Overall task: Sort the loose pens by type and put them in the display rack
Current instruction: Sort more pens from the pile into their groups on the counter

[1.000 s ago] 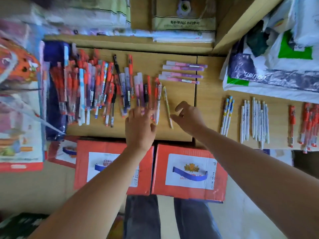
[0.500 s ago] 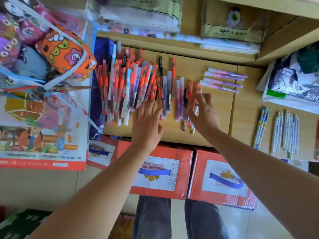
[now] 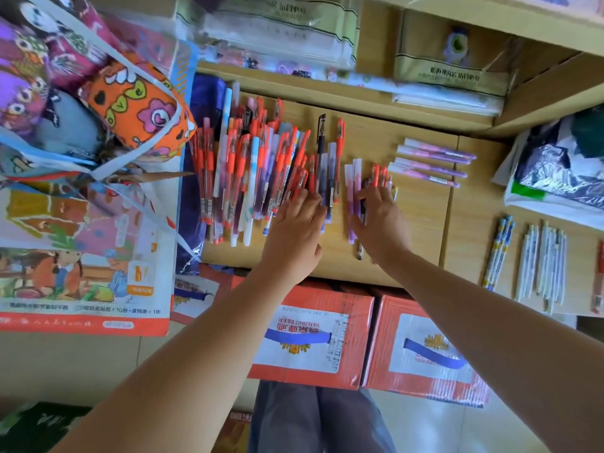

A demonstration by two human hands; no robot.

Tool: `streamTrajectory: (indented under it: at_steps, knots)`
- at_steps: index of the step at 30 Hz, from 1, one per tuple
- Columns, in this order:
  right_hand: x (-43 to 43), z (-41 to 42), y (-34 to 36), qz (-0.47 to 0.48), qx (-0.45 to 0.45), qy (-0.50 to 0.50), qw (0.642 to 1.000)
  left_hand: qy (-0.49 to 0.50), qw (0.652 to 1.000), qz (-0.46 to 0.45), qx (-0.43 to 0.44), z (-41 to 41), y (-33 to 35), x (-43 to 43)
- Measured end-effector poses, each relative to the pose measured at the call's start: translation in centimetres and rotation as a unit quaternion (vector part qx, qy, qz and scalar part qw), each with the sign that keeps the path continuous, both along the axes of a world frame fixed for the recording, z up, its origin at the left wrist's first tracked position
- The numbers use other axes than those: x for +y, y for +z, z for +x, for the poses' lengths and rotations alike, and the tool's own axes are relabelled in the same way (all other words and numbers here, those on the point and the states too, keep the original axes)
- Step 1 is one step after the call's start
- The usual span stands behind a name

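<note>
A big heap of loose pens [image 3: 258, 171], mostly red-capped with some white and purple ones, lies on the left part of a wooden table [image 3: 421, 223]. My left hand [image 3: 295, 228] lies flat, fingers spread, on the heap's right edge. My right hand [image 3: 380, 220] rests flat on a small cluster of pink, red and black pens [image 3: 366, 178] beside it. Sorted groups lie apart: several purple pens [image 3: 431, 163] to the right, blue-patterned pens [image 3: 498, 251] and white pens [image 3: 542, 264] further right. No display rack shows.
Bags of colourful pencil cases [image 3: 81, 103] and a printed pack [image 3: 81, 256] crowd the left. Two red cardboard boxes [image 3: 313, 341] stand below the table edge. A shelf [image 3: 359, 99] with packaged goods runs behind, plastic bags [image 3: 562, 165] at the right, red pens [image 3: 599, 282] at the far right.
The view swung left. Both hands moved forward from the table's near edge onto the pens; the right hand moved left onto the small cluster, pushing it toward the heap.
</note>
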State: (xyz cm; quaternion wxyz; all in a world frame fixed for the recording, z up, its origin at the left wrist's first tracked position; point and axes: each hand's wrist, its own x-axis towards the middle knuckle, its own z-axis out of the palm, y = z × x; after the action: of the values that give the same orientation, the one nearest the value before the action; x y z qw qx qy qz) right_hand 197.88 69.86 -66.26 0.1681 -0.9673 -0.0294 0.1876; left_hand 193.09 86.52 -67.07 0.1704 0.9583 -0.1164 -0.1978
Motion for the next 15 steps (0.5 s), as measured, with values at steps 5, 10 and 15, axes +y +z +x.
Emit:
streamTrajectory:
  at_steps: [5,10,15]
  knots:
    - [1.5,0.9,-0.4,-0.066,0.065,-0.058,0.994,-0.001,0.999,-0.024,-0.043,-0.8,-0.4,0.6]
    - [2.2,1.5,-0.7,-0.073,0.105,-0.066,0.99,0.017,0.996,-0.04,-0.074,0.5,-0.1,0.7]
    - [1.8,2.1,-0.7,0.005,0.116,-0.081,0.99,0.048,0.997,-0.035,-0.047,0.9,0.3,0.7]
